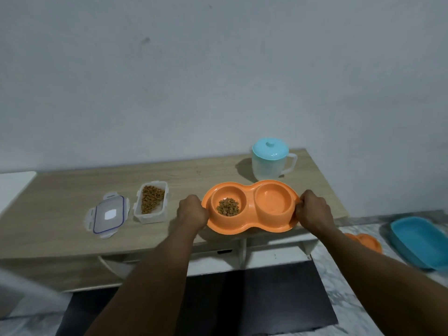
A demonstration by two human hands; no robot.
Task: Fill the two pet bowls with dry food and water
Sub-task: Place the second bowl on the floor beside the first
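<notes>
While left hand (192, 210) and right hand (312, 209) each clamp an end rim of the orange double bowl (249, 227) at the table (60, 202) front edge, kibble (228, 206) fills its left well, plastic likely light, rigid, tippy.

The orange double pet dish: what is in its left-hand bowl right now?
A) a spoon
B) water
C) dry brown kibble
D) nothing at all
C: the left bowl of the orange double dish holds a small heap of brown kibble, while the right bowl shows no kibble.
</notes>
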